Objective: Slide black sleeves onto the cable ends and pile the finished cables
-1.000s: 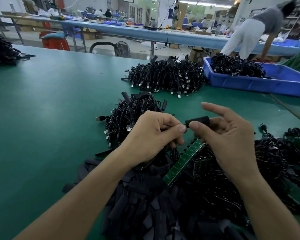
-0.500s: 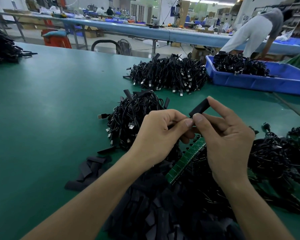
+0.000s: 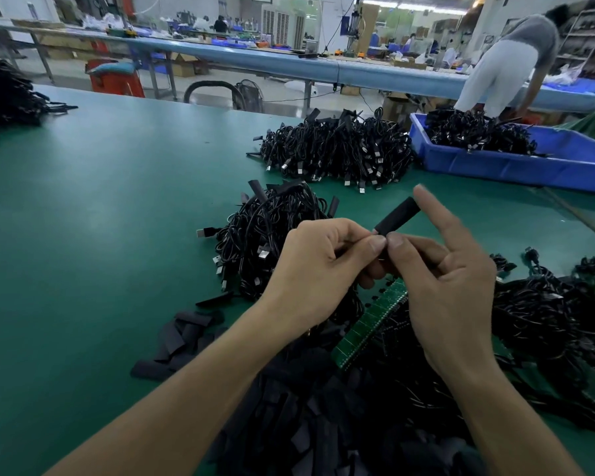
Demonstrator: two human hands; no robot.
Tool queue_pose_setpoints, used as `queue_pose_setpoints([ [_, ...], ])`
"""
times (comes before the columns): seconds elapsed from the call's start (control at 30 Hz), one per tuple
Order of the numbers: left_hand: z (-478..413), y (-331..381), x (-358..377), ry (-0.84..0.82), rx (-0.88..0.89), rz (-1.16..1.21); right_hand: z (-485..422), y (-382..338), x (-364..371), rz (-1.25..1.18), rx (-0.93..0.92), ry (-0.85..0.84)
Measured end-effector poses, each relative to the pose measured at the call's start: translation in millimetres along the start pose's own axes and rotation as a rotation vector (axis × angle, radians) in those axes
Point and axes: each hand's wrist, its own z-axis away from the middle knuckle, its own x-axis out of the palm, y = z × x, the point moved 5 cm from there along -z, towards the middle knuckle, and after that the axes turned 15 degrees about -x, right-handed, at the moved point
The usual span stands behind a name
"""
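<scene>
Above the table (image 3: pixel 117 201), left hand (image 3: pixel 320 266) and right hand (image 3: pixel 450 280) pinch a sleeve (image 3: pixel 397 216).

bright cool ceiling strip lights (image 3: pixel 423 6) glare at the hall's far end. the matte green table top (image 3: pixel 97 214) carries a pale soft sheen; shadows are faint. edges bow outward, and the right hand (image 3: pixel 450 280) has a motion-blurred forefinger.

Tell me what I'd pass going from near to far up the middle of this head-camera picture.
Heap of loose sleeves → left hand and right hand pinching one black sleeve → nearer cable pile → farther cable pile → long blue bench.
</scene>
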Motion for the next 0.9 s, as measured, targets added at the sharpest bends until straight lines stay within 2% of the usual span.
queue_pose_setpoints([
  [0.17,0.9,1.0,0.5,0.009,0.007,-0.001,1.0,2.1,0.0,-0.003,-0.007,0.014],
  [0.37,0.0,1.6,-1.6,-0.005,-0.001,0.006,-3.8,2.6,-3.4,-0.091,0.069,-0.012],
  [0.5,-1.3,0.8,0.0,-0.01,-0.005,-0.079,-12.2,7.6,-20.2,-0.09,0.154,0.078],
  [0.6,-2.4,-3.4,3.3,-0.076,-0.025,-0.141,-15.5,10.9,-30.1,-0.134,0.2,0.143],
  [0.8,-2.4,-5.5,4.3,-0.034,0.012,-0.221,-14.7,8.0,-19.0,-0.052,0.201,-0.025],
  [0.9,-1.4,-8.9,3.6,-0.046,-0.015,-0.169,-16.2,7.2,-23.3,-0.055,0.215,0.011],
])
